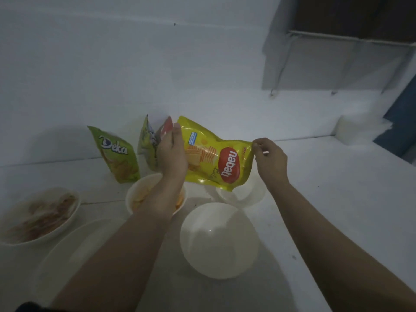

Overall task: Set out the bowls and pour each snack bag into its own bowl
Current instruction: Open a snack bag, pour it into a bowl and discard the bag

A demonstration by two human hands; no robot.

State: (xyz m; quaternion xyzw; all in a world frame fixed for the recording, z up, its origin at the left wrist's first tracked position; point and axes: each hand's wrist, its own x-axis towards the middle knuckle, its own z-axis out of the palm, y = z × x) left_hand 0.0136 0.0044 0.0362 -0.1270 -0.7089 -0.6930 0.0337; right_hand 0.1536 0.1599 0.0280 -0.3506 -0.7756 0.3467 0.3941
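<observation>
I hold a yellow Nabati snack bag [216, 158] sideways in the air above the white surface. My left hand [172, 152] grips its left end and my right hand [269, 157] pinches its right corner. Below it sits an empty white bowl [219, 240], with another white bowl [252, 194] partly hidden behind the bag. Under my left forearm a bowl [135, 199] holds yellow chips. At the far left a bowl [38, 216] holds brown snacks. A green Deka bag [114, 154] stands at the back, and another green bag [147, 145] leans behind my left hand.
A flat white plate or lid [74, 251] lies at the near left. The white wall [157, 75] rises directly behind the bags. A white container [358, 129] stands at the back right beside a dark blue panel [398, 122].
</observation>
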